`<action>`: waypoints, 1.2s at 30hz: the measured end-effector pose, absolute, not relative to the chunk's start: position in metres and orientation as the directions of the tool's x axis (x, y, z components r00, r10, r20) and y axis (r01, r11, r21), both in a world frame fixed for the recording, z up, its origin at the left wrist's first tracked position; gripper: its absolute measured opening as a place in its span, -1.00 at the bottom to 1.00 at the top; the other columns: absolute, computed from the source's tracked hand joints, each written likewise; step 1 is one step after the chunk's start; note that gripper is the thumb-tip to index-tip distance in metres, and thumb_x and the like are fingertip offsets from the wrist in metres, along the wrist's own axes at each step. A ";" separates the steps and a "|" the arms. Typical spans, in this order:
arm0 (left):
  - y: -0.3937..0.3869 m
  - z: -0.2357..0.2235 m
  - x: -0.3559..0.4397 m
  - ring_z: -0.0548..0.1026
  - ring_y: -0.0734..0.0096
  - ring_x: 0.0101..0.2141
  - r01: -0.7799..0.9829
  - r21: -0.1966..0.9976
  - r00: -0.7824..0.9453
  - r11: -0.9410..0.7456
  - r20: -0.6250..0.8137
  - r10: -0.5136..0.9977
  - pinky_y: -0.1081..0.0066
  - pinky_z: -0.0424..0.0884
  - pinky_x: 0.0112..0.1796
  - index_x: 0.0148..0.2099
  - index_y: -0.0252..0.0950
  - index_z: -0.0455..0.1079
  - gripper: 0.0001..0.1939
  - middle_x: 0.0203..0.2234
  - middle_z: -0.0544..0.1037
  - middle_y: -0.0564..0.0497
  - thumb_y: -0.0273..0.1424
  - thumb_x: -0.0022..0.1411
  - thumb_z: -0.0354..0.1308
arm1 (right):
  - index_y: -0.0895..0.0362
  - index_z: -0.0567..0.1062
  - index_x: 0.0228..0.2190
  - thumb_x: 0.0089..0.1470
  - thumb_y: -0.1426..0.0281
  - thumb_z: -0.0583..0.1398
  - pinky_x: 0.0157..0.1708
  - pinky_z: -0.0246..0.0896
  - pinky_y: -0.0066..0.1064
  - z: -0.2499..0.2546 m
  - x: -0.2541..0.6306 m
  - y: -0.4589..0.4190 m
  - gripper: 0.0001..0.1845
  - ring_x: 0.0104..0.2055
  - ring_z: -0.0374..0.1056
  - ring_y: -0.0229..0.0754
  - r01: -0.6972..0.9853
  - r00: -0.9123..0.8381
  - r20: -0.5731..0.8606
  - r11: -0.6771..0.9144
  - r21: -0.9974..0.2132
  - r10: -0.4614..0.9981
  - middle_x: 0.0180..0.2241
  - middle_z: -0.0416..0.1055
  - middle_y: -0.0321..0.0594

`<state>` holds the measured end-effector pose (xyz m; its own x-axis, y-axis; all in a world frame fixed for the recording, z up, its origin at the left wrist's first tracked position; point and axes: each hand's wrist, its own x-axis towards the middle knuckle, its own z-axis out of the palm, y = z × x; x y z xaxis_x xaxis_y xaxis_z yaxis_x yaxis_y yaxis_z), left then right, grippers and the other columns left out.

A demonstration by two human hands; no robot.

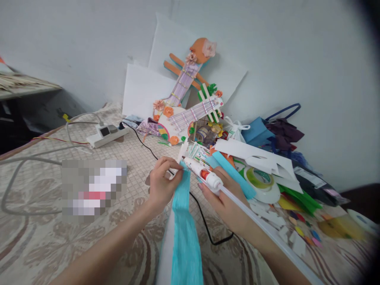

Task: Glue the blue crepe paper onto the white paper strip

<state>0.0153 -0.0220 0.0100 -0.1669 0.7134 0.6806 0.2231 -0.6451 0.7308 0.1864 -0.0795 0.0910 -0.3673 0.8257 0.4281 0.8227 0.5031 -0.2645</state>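
Note:
A long strip of turquoise crepe paper [187, 241] runs from the bottom of the view up to my hands, over a white strip [164, 253] whose edge shows beneath it. My left hand [164, 180] pinches the paper near its far end between thumb and fingers. In my right hand [225, 194] is a white glue gun [204, 172], gripped around its body. Its nozzle points left and rests at or just above the paper's far end, close to my left fingertips. A long clear glue stick [255, 217] sticks out of the gun's back toward me.
Decorated paper guitars [184, 122] lean against the wall. To the right lie a tape roll [259, 178], white paper scraps [261, 156] and a folded turquoise paper [234, 174]. A power strip [107, 136] with cables stands left; a black cord [204, 221] crosses the patterned tablecloth.

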 end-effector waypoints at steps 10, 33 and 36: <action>-0.022 0.010 0.015 0.47 0.42 -0.31 0.218 0.733 -0.169 -0.644 0.678 0.715 0.40 0.37 -0.25 -0.37 -0.25 0.44 -0.82 -0.39 0.49 0.07 -0.65 0.09 0.20 | 0.08 0.37 -0.31 0.29 0.30 0.06 -0.30 0.33 -0.28 0.084 0.190 -0.078 -0.84 -0.25 0.42 -0.08 0.846 -0.368 0.372 0.473 -0.247 0.852 -0.27 0.40 -0.16; -0.022 0.010 0.015 0.46 0.41 -0.30 0.222 0.744 -0.167 -0.631 0.666 0.727 0.38 0.37 -0.24 -0.36 -0.25 0.45 -0.83 -0.38 0.48 0.06 -0.64 0.09 0.21 | 0.06 0.33 -0.35 0.25 0.37 0.10 -0.22 0.30 -0.27 0.090 0.189 -0.085 -0.90 -0.22 0.37 -0.07 0.783 -0.322 0.525 0.533 -0.320 0.788 -0.34 0.39 -0.21; -0.022 0.011 0.015 0.47 0.39 -0.28 0.226 0.746 -0.167 -0.627 0.664 0.729 0.37 0.38 -0.23 -0.34 -0.24 0.46 -0.84 -0.37 0.48 0.04 -0.62 0.10 0.22 | 0.05 0.36 -0.34 0.24 0.35 0.12 -0.18 0.31 -0.25 0.086 0.196 -0.088 -0.91 -0.21 0.38 -0.07 0.740 -0.238 0.530 0.505 -0.443 0.814 -0.33 0.43 -0.19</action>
<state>0.0148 -0.0219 0.0106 -0.1670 0.7292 0.6636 0.2261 -0.6268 0.7457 0.1955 -0.0882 0.0860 -0.2379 0.8139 0.5301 0.7404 0.5052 -0.4434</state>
